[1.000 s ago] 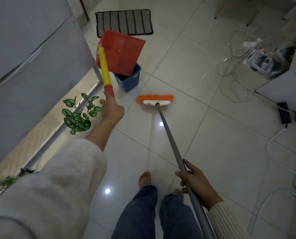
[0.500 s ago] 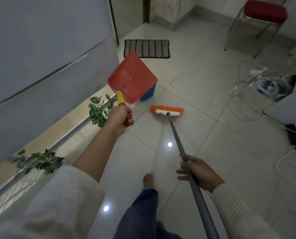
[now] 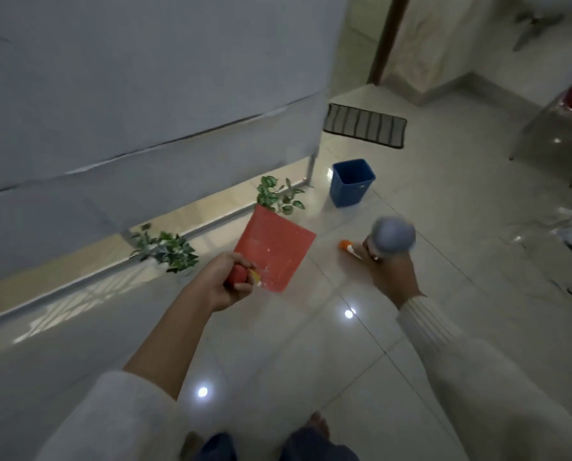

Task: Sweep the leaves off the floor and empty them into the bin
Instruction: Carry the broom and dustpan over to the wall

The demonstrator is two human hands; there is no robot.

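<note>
Red dustpan [image 3: 274,249], blue bin [image 3: 351,186], striped mat [image 3: 364,126]

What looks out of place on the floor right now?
Two leafy sprigs lie on the tiles along the wall base: one just behind the red dustpan, one to its left. Both are outside the blue bin, which stands upright. Nothing else seems odd.

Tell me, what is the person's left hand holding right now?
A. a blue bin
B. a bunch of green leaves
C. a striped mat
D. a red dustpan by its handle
D: the left hand is closed around the handle of the red dustpan, held above the floor; the blue bin, the leaves and the striped mat all lie apart from it on the floor.
</note>
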